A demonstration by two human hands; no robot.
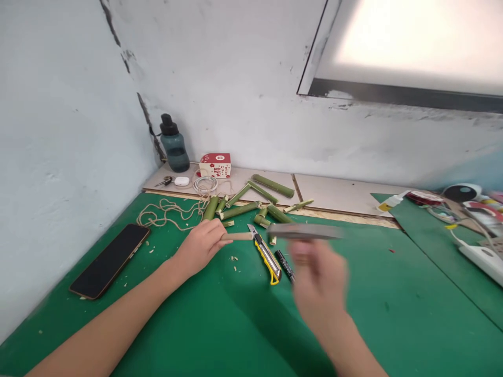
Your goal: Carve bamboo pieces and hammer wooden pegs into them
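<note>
My left hand (pixel 202 243) is closed around a thin, light-brown round stick (pixel 238 236), its free end pointing right, low over the green mat. My right hand (pixel 320 272) is closed under a hammer (pixel 304 231), whose grey head lies crosswise above the fist; motion blurs it, and its handle is mostly hidden. A yellow utility knife (pixel 268 259) with its blade out lies between my hands. Beside it is a black marker (pixel 285 266), partly covered by my right hand. Behind them lie several cut green bamboo pieces (pixel 240 210), some whole tubes, some thin.
A phone (pixel 110 261) lies at left, near loose twine (pixel 167 213). Along the wall stand a dark bottle (pixel 175 146) and a red-and-white box (pixel 215 165), with a white earphone case (pixel 182 181) and a wire coil (pixel 205 185). A small glue bottle (pixel 391 202) and a white power strip (pixel 483 259) are at right.
</note>
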